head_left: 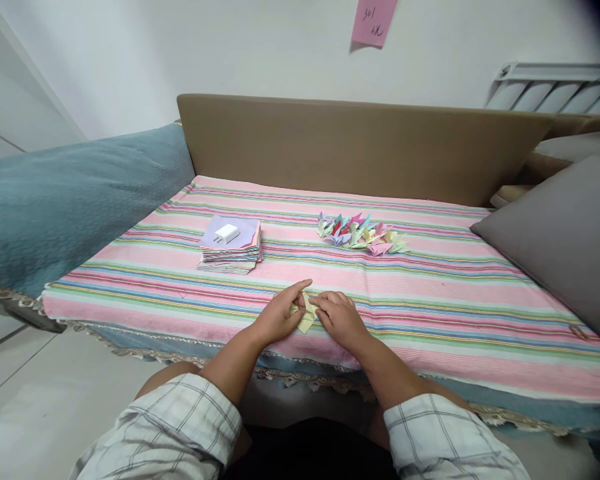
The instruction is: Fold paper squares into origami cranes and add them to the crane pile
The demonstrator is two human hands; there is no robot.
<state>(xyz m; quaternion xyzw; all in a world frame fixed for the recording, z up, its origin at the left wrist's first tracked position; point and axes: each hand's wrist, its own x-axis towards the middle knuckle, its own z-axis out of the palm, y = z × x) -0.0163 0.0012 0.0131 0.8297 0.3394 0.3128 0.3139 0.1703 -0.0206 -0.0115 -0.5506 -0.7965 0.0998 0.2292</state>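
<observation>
A small pale yellow piece of folded paper (307, 324) lies at the front of the striped cloth, between my two hands. My left hand (281, 315) holds its left side, with the index finger stretched out past it. From the right, my right hand (342, 321) has its fingers curled and grips the paper's other edge near the top. Parts of the paper are hidden under the fingers. Beyond my hands, a group of colourful folded paper cranes (363, 235) sits on the cloth.
Left of centre stands a stack of coloured paper squares (253, 250) with a white charger plug (227, 233) on top. A pink striped cloth (150, 293) covers the seat. A brown backrest (350, 143) rises behind, and a grey cushion (565, 233) leans at the right.
</observation>
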